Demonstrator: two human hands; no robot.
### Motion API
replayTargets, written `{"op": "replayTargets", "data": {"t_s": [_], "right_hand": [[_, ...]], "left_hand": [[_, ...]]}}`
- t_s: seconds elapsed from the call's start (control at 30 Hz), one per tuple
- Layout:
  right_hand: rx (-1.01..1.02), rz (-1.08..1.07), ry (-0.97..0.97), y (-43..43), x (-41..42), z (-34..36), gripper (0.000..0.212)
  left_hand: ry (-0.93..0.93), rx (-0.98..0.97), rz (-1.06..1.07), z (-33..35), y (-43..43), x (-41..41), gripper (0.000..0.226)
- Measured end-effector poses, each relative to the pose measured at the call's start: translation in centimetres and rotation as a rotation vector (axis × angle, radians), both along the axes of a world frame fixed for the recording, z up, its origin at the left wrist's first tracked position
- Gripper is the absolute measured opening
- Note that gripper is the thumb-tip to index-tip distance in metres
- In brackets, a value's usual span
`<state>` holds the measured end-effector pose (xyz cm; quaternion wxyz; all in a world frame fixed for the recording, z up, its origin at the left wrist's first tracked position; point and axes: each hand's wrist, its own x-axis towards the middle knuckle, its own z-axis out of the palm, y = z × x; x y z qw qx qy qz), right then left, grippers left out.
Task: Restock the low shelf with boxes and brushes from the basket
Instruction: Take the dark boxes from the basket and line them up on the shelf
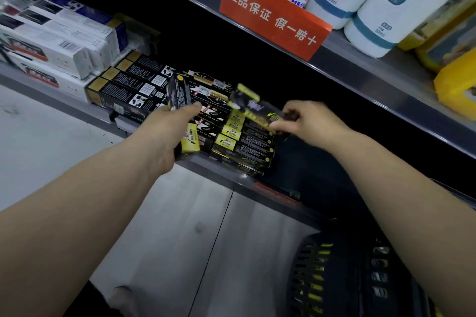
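Note:
My left hand [167, 136] grips a black-and-yellow box [180, 100] that stands nearly upright in front of the low shelf [231, 175]. My right hand [306, 121] pinches another black-and-yellow box [251, 103], tilted and blurred, just above a stack of matching boxes [244, 148] lying on the shelf. Left of that stack lie black boxes with white swirls [208, 116] and black-and-gold boxes [128, 87]. The dark basket [334, 278] sits at the bottom right, under my right forearm, with yellow-and-black items visible through its slots.
White boxes [59, 44] are stacked at the shelf's left end. The upper shelf carries an orange sign [273, 15], white bottles [381, 8] and yellow packs [456, 85]. Pale floor [180, 226] lies below. The low shelf's right part is dark.

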<state>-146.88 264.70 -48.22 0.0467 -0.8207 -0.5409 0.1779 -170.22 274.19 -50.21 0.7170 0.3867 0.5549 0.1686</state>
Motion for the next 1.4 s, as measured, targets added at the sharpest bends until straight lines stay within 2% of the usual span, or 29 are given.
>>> {"op": "replayTargets", "data": {"t_s": [0.1,0.2,0.33,0.4,0.5,0.77,0.97,1.03,1.13,1.2,1.23,1.3,1.4], "right_hand": [[-0.064,-0.102,-0.169,0.7,1.8,-2.0,0.041],[-0.174,-0.086,-0.197,1.6,2.1,-4.2,0.032],[-0.341,-0.03,-0.097,1.5,1.3,-6.9,0.031],[-0.396,-0.03,-0.02,1.4,0.9,-7.6,0.042],[-0.421,-0.005,0.039,1.2,0.6,-7.8,0.061],[-0.372,-0.054,0.129,1.0,0.2,-7.8,0.065],[-0.371,-0.131,0.227,0.7,0.8,-7.9,0.06],[-0.384,-0.121,0.204,0.7,0.8,-7.2,0.065],[-0.159,-0.069,0.28,1.1,0.2,-4.5,0.093],[0.005,0.107,0.273,1.3,-1.1,-2.7,0.101],[0.04,0.199,0.247,1.4,-1.8,-2.3,0.098],[0.069,0.306,0.227,1.8,-3.1,-1.9,0.075],[0.076,0.27,0.285,2.3,-2.7,-1.6,0.038]], "left_hand": [[0.018,-0.02,-0.054,-0.2,0.0,0.1,0.021],[-0.003,-0.035,-0.143,-0.2,-0.7,0.3,0.023],[0.014,0.003,-0.194,-0.6,-0.9,0.4,0.044],[0.049,0.015,-0.189,-0.9,-0.8,0.5,0.056],[0.052,0.05,-0.185,-1.0,-0.8,0.7,0.055],[0.011,0.081,-0.173,-1.4,-1.0,1.0,0.059],[0.048,0.087,-0.14,-1.3,-0.9,1.0,0.044],[0.049,0.077,-0.137,-1.3,-0.9,1.1,0.047],[0.036,0.059,-0.171,-1.5,-0.8,1.3,0.05],[0.029,0.052,-0.21,-1.3,-1.0,1.3,0.05],[0.024,0.046,-0.23,-1.2,-1.1,1.3,0.047],[0.007,0.032,-0.272,-1.1,-1.4,1.4,0.031],[-0.018,0.129,-0.2,-1.0,-1.4,1.8,0.016]]}}
